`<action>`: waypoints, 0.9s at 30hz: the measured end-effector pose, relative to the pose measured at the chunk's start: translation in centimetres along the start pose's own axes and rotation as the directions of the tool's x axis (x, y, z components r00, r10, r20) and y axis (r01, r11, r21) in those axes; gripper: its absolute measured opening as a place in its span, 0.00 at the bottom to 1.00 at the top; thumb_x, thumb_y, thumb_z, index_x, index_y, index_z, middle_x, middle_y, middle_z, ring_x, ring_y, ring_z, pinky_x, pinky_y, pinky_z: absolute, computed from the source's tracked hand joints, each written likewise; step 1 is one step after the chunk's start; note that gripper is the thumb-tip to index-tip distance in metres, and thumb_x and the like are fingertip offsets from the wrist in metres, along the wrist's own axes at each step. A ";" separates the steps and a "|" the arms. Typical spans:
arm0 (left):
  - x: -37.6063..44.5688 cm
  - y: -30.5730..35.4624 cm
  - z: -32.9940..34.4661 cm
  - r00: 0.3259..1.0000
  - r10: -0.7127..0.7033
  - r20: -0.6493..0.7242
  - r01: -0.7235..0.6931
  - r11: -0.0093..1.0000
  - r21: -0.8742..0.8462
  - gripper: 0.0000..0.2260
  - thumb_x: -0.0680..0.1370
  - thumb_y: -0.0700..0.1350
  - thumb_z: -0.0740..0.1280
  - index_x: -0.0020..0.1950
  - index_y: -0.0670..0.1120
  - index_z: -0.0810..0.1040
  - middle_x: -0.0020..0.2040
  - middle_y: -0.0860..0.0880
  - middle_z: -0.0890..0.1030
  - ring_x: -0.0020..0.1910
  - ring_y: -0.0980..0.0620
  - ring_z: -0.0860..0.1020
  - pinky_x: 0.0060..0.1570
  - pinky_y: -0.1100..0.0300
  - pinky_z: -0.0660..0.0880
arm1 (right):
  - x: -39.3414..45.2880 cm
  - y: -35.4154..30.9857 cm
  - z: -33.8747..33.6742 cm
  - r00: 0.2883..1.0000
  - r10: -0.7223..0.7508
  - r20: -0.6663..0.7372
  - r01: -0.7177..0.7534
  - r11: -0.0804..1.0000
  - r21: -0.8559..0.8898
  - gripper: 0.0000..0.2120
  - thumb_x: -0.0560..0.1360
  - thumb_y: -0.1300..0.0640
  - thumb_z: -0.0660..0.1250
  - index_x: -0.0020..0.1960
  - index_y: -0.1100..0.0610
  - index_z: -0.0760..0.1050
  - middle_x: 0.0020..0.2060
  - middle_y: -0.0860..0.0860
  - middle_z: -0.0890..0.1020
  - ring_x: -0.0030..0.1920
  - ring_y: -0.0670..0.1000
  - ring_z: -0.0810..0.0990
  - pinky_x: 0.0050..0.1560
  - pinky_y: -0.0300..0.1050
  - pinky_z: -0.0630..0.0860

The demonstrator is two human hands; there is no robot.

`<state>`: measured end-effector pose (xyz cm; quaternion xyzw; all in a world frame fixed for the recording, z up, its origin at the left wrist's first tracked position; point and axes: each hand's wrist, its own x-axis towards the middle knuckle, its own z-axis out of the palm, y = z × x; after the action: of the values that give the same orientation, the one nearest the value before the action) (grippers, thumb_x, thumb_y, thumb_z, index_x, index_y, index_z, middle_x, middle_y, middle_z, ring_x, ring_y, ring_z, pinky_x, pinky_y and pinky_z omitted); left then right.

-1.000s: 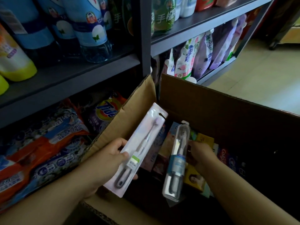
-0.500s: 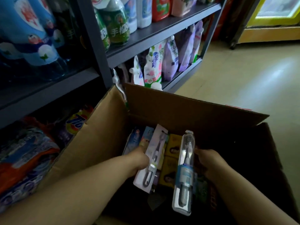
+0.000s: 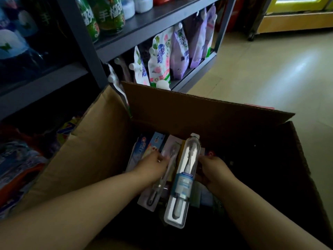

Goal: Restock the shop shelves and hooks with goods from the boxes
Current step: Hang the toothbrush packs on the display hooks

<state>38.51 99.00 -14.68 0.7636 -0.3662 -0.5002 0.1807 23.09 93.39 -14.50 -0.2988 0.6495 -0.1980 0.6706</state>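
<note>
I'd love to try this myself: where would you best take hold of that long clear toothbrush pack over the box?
Grip the clear toothbrush pack around its middle, by its long narrow edges, coming from the right as the right hand does. It is slim and stiff, and stands tilted over the cardboard box, so a mid-length hold should balance it.

Box (image 3: 100, 150) sits on the floor (image 3: 270, 73), shelves (image 3: 149, 27) behind and left; inside, two toothbrush packs (image 3: 182, 183) lie side by side atop cartons (image 3: 149, 143).

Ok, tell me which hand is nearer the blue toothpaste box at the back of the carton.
Left. The left hand lies right below the toothpaste box; the right hand is farther right, beyond both toothbrush packs.
</note>
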 end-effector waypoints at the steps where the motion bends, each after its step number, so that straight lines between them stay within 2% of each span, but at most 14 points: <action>1: -1.3 0.7 -0.3 0.981 -0.075 0.176 0.118 0.962 -0.248 0.17 0.80 0.57 0.60 0.61 0.47 0.71 0.53 0.45 0.78 0.49 0.49 0.77 0.55 0.56 0.73 | -0.2 -0.2 0.5 0.999 -0.023 0.034 0.023 1.000 0.005 0.10 0.82 0.60 0.56 0.52 0.60 0.76 0.44 0.58 0.83 0.43 0.56 0.82 0.43 0.52 0.80; 2: -2.5 1.2 -0.8 0.942 -0.096 0.321 0.216 0.906 -0.363 0.18 0.79 0.58 0.62 0.64 0.49 0.70 0.56 0.46 0.79 0.53 0.48 0.78 0.60 0.52 0.73 | -0.6 -0.5 1.2 0.997 -0.040 0.069 0.039 0.999 0.019 0.11 0.82 0.59 0.56 0.54 0.59 0.76 0.46 0.58 0.83 0.45 0.56 0.83 0.43 0.51 0.81; 3: -3.6 1.3 -1.4 0.917 -0.082 0.390 0.234 0.903 -0.361 0.19 0.77 0.56 0.65 0.65 0.51 0.69 0.58 0.46 0.79 0.55 0.47 0.79 0.60 0.50 0.74 | -0.9 -0.7 1.8 0.993 -0.052 0.104 0.049 0.998 0.033 0.11 0.82 0.59 0.55 0.54 0.59 0.76 0.47 0.58 0.83 0.45 0.55 0.83 0.40 0.49 0.81; 4: -4.5 1.0 -2.0 0.918 -0.062 0.392 0.210 0.915 -0.346 0.19 0.76 0.53 0.68 0.64 0.52 0.68 0.57 0.46 0.80 0.53 0.48 0.81 0.56 0.51 0.77 | -1.3 -0.8 2.6 0.987 -0.062 0.146 0.055 0.997 0.048 0.12 0.83 0.60 0.54 0.53 0.59 0.76 0.46 0.58 0.84 0.44 0.54 0.84 0.37 0.46 0.80; 6: -6.2 0.0 -3.3 0.963 -0.024 0.269 0.119 0.932 -0.343 0.17 0.75 0.44 0.71 0.60 0.51 0.70 0.48 0.45 0.83 0.41 0.50 0.84 0.43 0.55 0.80 | -1.8 -0.9 3.8 0.972 -0.072 0.224 0.065 0.997 0.037 0.11 0.83 0.60 0.55 0.53 0.61 0.75 0.43 0.58 0.84 0.40 0.52 0.85 0.34 0.42 0.80; 8: -7.3 -1.0 -5.0 0.993 -0.014 0.120 0.060 0.919 -0.391 0.15 0.74 0.39 0.71 0.58 0.48 0.72 0.41 0.45 0.83 0.32 0.50 0.82 0.35 0.56 0.78 | -1.9 -0.6 4.7 0.967 -0.084 0.241 0.093 0.995 -0.027 0.08 0.82 0.59 0.58 0.54 0.60 0.75 0.44 0.57 0.84 0.40 0.50 0.85 0.36 0.41 0.80; 10: -8.3 -2.1 -7.2 1.000 -0.028 -0.002 0.024 0.909 -0.416 0.13 0.74 0.38 0.70 0.56 0.46 0.73 0.35 0.45 0.83 0.29 0.49 0.81 0.30 0.57 0.77 | -1.5 -0.3 5.0 0.971 -0.120 0.208 0.159 0.970 -0.184 0.06 0.81 0.57 0.61 0.53 0.58 0.75 0.46 0.55 0.83 0.44 0.50 0.85 0.42 0.42 0.80; 12: -9.5 -3.1 -9.7 0.993 -0.032 -0.113 -0.016 0.915 -0.404 0.12 0.74 0.38 0.70 0.54 0.48 0.73 0.33 0.45 0.83 0.28 0.49 0.81 0.27 0.58 0.77 | -0.8 0.3 5.2 0.961 -0.183 0.209 0.249 0.901 -0.354 0.06 0.80 0.58 0.61 0.54 0.57 0.76 0.46 0.54 0.83 0.47 0.50 0.83 0.48 0.43 0.79; 14: -10.8 -4.4 -11.4 0.976 -0.015 -0.218 -0.073 0.917 -0.392 0.13 0.74 0.40 0.71 0.53 0.52 0.73 0.34 0.44 0.84 0.29 0.47 0.82 0.29 0.57 0.77 | -0.7 0.9 5.9 0.942 -0.218 0.255 0.318 0.821 -0.474 0.06 0.80 0.58 0.61 0.54 0.56 0.76 0.45 0.51 0.82 0.47 0.49 0.81 0.52 0.46 0.79; 16: -12.1 -5.7 -12.0 0.957 -0.001 -0.288 -0.114 0.918 -0.379 0.14 0.74 0.41 0.71 0.53 0.56 0.72 0.37 0.46 0.84 0.32 0.46 0.83 0.32 0.56 0.78 | -0.8 1.4 6.8 0.921 -0.238 0.307 0.377 0.741 -0.555 0.04 0.80 0.57 0.62 0.50 0.50 0.74 0.45 0.49 0.82 0.47 0.48 0.81 0.52 0.47 0.80; 19: -13.0 -7.4 -11.8 0.935 0.035 -0.354 -0.179 0.905 -0.385 0.17 0.74 0.41 0.70 0.54 0.59 0.71 0.39 0.50 0.84 0.35 0.48 0.84 0.32 0.62 0.78 | -0.7 1.5 8.4 0.894 -0.262 0.363 0.440 0.664 -0.604 0.05 0.79 0.56 0.64 0.46 0.46 0.73 0.45 0.48 0.82 0.47 0.47 0.81 0.51 0.47 0.80; 22: -12.6 -8.2 -11.8 0.916 0.048 -0.399 -0.226 0.883 -0.412 0.18 0.74 0.41 0.70 0.56 0.61 0.70 0.42 0.51 0.84 0.37 0.50 0.84 0.35 0.62 0.78 | 0.3 0.9 9.6 0.878 -0.288 0.383 0.477 0.591 -0.650 0.04 0.80 0.55 0.63 0.54 0.49 0.74 0.47 0.48 0.82 0.47 0.50 0.82 0.50 0.49 0.80; 25: -12.1 -8.7 -11.6 0.913 0.081 -0.401 -0.261 0.869 -0.420 0.20 0.72 0.44 0.71 0.57 0.63 0.70 0.44 0.51 0.84 0.38 0.50 0.84 0.39 0.59 0.78 | 2.2 -0.6 11.4 0.812 -0.366 0.455 0.576 0.373 -0.728 0.12 0.81 0.55 0.61 0.63 0.54 0.74 0.54 0.51 0.81 0.51 0.50 0.80 0.50 0.45 0.76; 27: -11.9 -9.0 -11.6 0.907 0.104 -0.407 -0.293 0.852 -0.435 0.21 0.67 0.50 0.71 0.58 0.63 0.70 0.44 0.52 0.84 0.39 0.50 0.84 0.40 0.58 0.78 | 4.3 -1.3 13.1 0.777 -0.369 0.509 0.610 0.243 -0.755 0.14 0.81 0.57 0.60 0.65 0.56 0.74 0.59 0.53 0.79 0.56 0.52 0.78 0.54 0.45 0.74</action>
<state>49.57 112.74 -7.85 0.7304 -0.2664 -0.4019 0.4837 36.52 91.49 -17.11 -0.8143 0.4416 0.0130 0.3764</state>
